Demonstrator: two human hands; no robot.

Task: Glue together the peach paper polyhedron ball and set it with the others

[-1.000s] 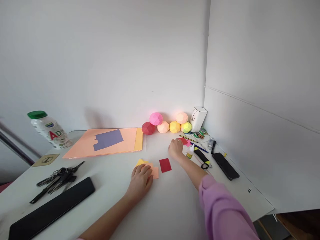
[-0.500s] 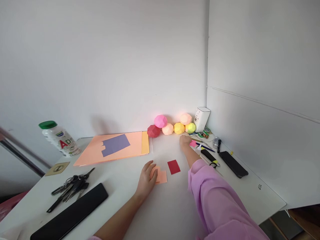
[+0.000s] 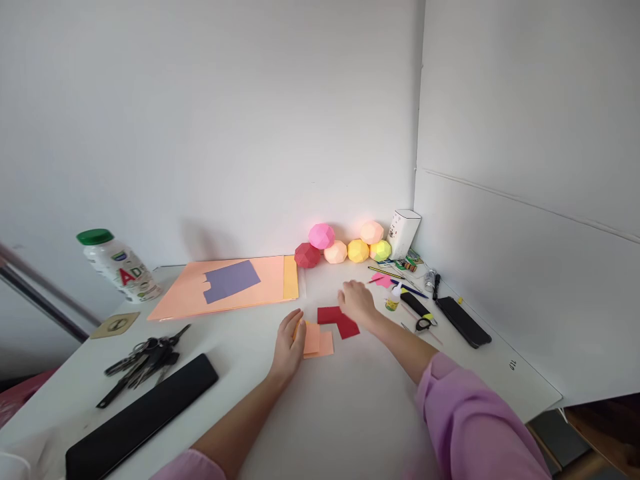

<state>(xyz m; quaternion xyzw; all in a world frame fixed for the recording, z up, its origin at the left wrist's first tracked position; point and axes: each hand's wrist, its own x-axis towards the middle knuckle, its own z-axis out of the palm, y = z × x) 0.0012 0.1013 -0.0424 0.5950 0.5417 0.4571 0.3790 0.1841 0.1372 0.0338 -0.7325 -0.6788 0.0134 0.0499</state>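
Near the middle of the white table, my left hand (image 3: 289, 345) pinches a peach paper square (image 3: 311, 339) between thumb and fingers. Partly under it lies another peach paper piece (image 3: 326, 343), and a yellowish edge shows by the fingertips. My right hand (image 3: 357, 303) is closed with its fingers curled down at a red paper square (image 3: 328, 315); the fingertips are hidden. A second red paper square (image 3: 349, 328) lies flat below that hand, overlapping the first or touching it.
Faceted paper balls (image 3: 321, 236) stand by the wall beside a white box (image 3: 404, 235). To the right lie a glue bottle (image 3: 393, 301), a cutter knife (image 3: 416, 305), scissors (image 3: 423, 325) and a black case (image 3: 463, 322). At left are peach sheets (image 3: 185, 290), keys (image 3: 145, 360), a black case (image 3: 145, 417) and a bottle (image 3: 120, 267).
My right hand has come back toward me and left from beside the paper balls, and a second red square now shows there. The peach square in my left hand is raised and more visible.
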